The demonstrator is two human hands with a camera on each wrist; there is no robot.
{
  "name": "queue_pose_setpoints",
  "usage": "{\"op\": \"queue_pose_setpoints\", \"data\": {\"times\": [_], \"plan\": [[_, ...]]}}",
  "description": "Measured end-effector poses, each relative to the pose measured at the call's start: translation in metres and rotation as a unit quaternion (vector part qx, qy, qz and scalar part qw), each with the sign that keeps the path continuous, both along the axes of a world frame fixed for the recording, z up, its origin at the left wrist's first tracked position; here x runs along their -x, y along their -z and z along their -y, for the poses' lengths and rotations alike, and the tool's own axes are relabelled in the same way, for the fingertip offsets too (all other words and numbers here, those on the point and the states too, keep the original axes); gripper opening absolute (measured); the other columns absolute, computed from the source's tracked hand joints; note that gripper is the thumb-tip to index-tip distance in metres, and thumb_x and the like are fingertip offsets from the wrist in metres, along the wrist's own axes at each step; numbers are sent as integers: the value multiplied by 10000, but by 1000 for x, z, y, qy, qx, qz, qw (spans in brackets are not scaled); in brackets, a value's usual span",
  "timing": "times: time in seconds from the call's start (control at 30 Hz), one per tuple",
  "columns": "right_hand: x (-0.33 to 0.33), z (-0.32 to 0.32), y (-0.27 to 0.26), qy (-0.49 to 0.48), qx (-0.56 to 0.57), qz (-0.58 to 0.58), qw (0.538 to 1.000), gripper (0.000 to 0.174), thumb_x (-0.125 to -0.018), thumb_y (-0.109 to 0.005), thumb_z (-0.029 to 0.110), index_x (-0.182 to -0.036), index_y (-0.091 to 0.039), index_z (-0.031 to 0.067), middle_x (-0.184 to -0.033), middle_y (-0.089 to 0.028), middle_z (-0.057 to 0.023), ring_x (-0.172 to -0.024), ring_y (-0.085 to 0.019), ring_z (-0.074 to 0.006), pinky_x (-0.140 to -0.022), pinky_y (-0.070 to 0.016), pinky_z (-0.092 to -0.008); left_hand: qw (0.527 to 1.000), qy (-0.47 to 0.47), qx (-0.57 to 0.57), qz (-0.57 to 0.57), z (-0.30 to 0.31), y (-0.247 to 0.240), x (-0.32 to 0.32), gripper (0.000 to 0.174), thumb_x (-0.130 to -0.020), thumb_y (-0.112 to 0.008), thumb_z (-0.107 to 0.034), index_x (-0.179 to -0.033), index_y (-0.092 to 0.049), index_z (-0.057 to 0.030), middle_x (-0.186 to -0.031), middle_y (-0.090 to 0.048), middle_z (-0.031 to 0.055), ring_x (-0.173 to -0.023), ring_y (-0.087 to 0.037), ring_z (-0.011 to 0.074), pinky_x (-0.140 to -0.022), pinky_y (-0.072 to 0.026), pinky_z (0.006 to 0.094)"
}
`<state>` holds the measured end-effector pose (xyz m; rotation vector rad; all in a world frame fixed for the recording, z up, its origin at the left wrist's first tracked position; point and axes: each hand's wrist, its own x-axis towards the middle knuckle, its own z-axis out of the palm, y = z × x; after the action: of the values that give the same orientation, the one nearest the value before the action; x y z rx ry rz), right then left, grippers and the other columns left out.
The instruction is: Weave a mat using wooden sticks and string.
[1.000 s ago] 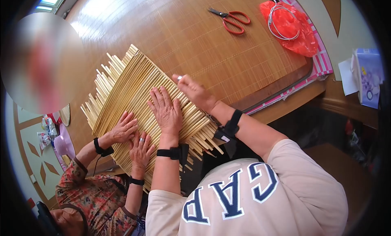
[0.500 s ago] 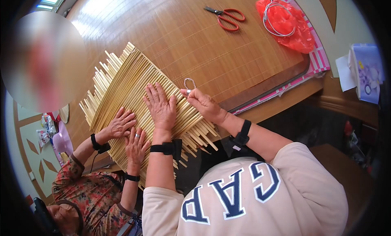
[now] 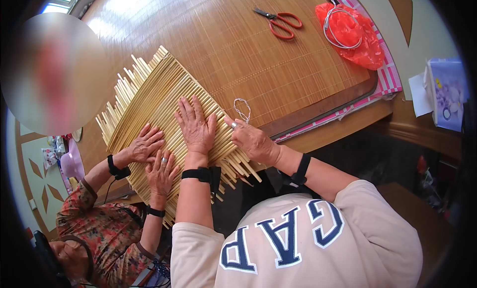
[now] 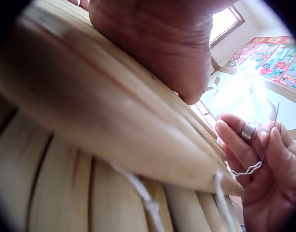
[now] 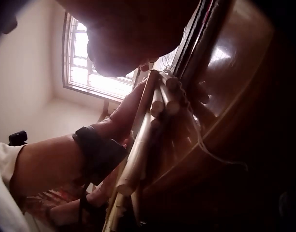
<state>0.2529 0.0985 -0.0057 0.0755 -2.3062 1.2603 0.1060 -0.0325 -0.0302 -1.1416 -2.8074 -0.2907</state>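
Note:
My left hand [image 3: 196,131] rests flat, fingers spread, on a fan-shaped panel of pale stalks [image 3: 159,89] laid side by side. Beside the panel's right edge, my right hand [image 3: 256,143] pinches a sewing needle [image 4: 277,113] between thumb and fingers. From the needle trails white thread [image 4: 247,170], which loops onto the table in the head view. A metal band [image 4: 248,130] circles one right finger. White stitches [image 4: 220,193] cross the stalks in the left wrist view. Cut stalk ends [image 5: 131,181] jut out beneath my right hand in the right wrist view.
Another person's two hands [image 3: 146,141] lie on the panel's left part. Red-handled scissors [image 3: 284,26] and a red plastic bag [image 3: 350,37] with a white cable are farther back on the mat-covered table [image 3: 238,54]. A tissue pack [image 3: 447,92] sits at far right.
My right hand has moved down along the panel's right edge, toward my body. A thread loop has come into view beside it. My left hand stays flat on the stalks.

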Motion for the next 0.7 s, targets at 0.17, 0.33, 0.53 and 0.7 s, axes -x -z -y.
{"op": "queue_pose_setpoints", "data": {"times": [0.17, 0.33, 0.53, 0.7], "plan": [[5, 3, 12, -10, -80, 7, 997, 82, -854, -503, 76, -884, -480, 2, -1182, -501, -258, -1060, -511, -394, -940, -411, -413, 1000, 2, -13, -11, -2, -4, -2, 729, -852, -452, -420, -1412, -153, -60, -1444, -141, 226, -1354, -79, 360, -1082, -42, 492], [8, -1, -4, -26, 144, 149, 978, 96, -847, -478, 72, -904, -482, -5, -1182, -502, -261, -1067, -518, -365, -920, -427, -388, 1000, 2, -14, -21, -3, -1, 0, 744, -842, -468, -427, -1413, -155, -67, -1442, -147, 224, -1354, -83, 356, -1083, -45, 491], [25, -2, 11, -19, -133, 31, 990, 136, -846, -454, 99, -921, -492, -7, -1227, -463, -269, -1130, -466, -387, -980, -361, -429, 999, -4, -24, -24, -1, 2, -1, 748, -837, -475, -439, -1411, -167, -72, -1443, -157, 218, -1356, -90, 347, -1084, -49, 486], [23, -5, 21, -18, -172, 15, 985, 159, -811, -428, 85, -921, -500, -5, -1232, -464, -264, -1145, -465, -376, -1003, -337, -432, 1000, -5, -12, -25, -1, 2, -1, 747, -840, -475, -439, -1409, -168, -66, -1444, -154, 216, -1357, -84, 346, -1084, -50, 488]]}}
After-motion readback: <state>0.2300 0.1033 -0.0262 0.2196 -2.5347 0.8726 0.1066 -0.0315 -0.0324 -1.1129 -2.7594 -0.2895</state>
